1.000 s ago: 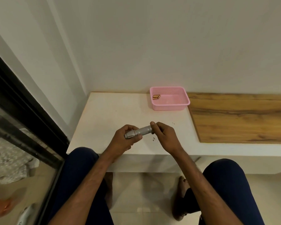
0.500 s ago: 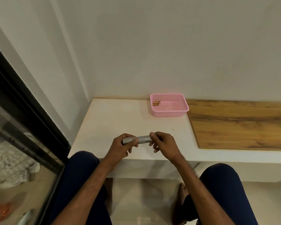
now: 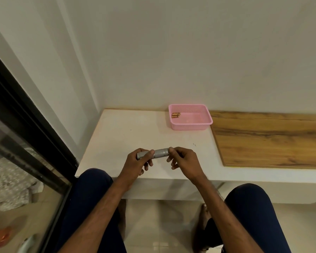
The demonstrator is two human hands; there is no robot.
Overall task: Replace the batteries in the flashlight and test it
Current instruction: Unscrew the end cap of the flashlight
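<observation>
A small silver flashlight [image 3: 160, 153] lies level between my two hands above the near edge of the white counter [image 3: 128, 136]. My left hand [image 3: 137, 162] grips its head end, thumb across the barrel. My right hand [image 3: 183, 159] pinches the tail end with fingertips; the tail cap is hidden by them. Several gold batteries [image 3: 175, 115] lie in the left corner of a pink basket [image 3: 192, 125] at the back of the counter.
A wooden board [image 3: 270, 139] covers the counter to the right of the basket. A wall stands right behind the counter. A dark-framed glass door [image 3: 26, 143] runs along the left. My knees sit below the counter edge.
The flashlight has levelled out and its head end now sticks further out of my left hand. Both hands stay on it. The camera has tilted up.
</observation>
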